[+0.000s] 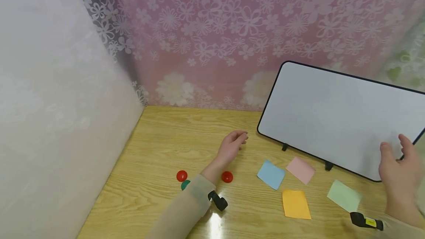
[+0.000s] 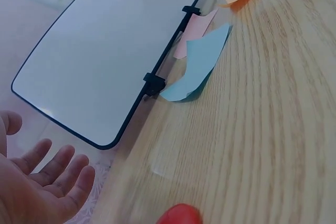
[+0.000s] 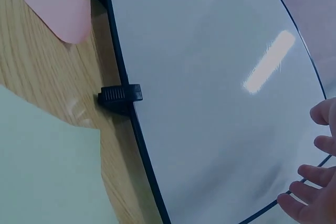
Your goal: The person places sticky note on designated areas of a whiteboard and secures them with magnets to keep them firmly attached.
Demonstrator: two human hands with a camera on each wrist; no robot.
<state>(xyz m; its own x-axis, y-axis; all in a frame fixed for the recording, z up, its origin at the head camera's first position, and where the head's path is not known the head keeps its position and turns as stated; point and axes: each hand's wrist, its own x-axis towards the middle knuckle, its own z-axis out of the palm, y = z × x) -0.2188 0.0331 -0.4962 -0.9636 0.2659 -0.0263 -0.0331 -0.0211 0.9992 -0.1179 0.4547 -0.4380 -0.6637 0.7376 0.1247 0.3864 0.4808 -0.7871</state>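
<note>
A whiteboard [image 1: 335,121] with a thin black frame stands tilted on black feet [image 1: 328,165] at the right of the table. My left hand [image 1: 232,143] hovers over the wood left of the board's lower corner, fingers loosely bent with nothing in them. In the left wrist view that hand [image 2: 47,187] shows its fingers apart. My right hand [image 1: 400,169] is in front of the board's right end, thumb and fingers spread. The right wrist view has its fingertips [image 3: 310,171] overlapping the board's edge, holding nothing.
Sticky notes lie before the board: blue [image 1: 271,175], pink [image 1: 300,170], orange [image 1: 296,204] and green [image 1: 344,196]. Red magnets [image 1: 181,176] and a partly hidden green magnet [image 1: 185,184] are near my left forearm; another red magnet [image 1: 227,177] sits just right of it. Floral curtain [image 1: 206,40] hangs behind.
</note>
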